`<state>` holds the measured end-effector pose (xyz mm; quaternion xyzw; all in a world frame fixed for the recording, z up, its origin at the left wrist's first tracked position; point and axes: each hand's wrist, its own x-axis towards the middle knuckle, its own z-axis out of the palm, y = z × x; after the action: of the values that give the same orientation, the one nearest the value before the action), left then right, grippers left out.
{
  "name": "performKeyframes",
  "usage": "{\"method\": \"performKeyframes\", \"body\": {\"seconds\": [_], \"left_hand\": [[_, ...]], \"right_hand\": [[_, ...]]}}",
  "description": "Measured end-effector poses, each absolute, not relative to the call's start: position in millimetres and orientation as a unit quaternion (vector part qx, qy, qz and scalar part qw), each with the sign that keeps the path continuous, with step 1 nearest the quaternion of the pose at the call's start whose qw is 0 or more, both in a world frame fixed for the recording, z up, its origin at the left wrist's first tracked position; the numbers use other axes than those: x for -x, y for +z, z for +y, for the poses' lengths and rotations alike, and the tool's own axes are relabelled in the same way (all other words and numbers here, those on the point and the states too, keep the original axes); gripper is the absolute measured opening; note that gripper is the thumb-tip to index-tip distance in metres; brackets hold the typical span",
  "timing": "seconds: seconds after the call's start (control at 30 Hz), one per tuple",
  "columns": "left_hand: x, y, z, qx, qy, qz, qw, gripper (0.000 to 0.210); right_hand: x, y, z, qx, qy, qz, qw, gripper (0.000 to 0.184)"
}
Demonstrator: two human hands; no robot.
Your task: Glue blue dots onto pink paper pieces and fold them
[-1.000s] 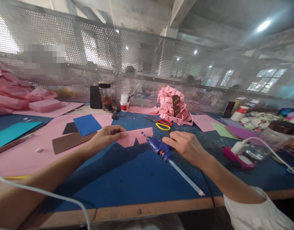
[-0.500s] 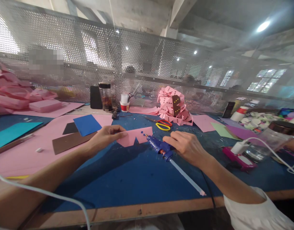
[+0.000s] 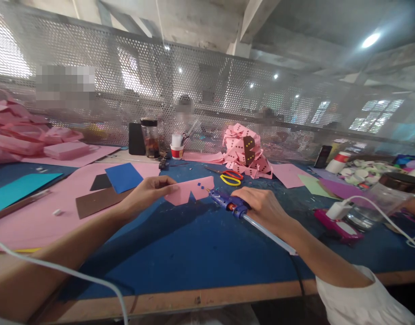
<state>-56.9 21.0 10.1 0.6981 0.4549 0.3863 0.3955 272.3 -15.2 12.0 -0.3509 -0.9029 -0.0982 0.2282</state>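
Pinched by its left end, a pink notched foam piece (image 3: 183, 192) is in my left hand (image 3: 155, 192), held above the blue mat (image 3: 180, 257). Small blue squares (image 3: 200, 185) sit near the piece's right end. My right hand (image 3: 261, 203) is closed around a blue hot glue gun (image 3: 228, 203), its nozzle at the right end of the pink piece. From the gun's back a clear glue stick (image 3: 270, 234) sticks out toward my forearm. Behind the gun lie scissors (image 3: 232, 178) with red and yellow handles.
Pink cut pieces with dots (image 3: 243, 149) are heaped at the back. Blue (image 3: 123, 177), brown (image 3: 99, 202) and teal sheets (image 3: 21, 192) lie at left. A lidded jar (image 3: 149, 137) and a paper cup (image 3: 177, 151) stand by the mesh screen. A magenta power strip (image 3: 339, 225) is at right.
The glue gun has turned so its glue stick points more to the right. A second blue square now shows clearly on the pink piece. My left hand has hardly moved.
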Motion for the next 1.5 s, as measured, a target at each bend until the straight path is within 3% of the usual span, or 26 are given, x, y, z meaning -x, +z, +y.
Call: {"method": "performKeyframes", "body": {"seconds": [1.5], "left_hand": [[58.1, 9.7, 22.5, -0.690, 0.390, 0.453, 0.408, 0.028]], "right_hand": [[-269.5, 6.0, -11.2, 0.363, -0.135, -0.890, 0.239, 0.008]]}}
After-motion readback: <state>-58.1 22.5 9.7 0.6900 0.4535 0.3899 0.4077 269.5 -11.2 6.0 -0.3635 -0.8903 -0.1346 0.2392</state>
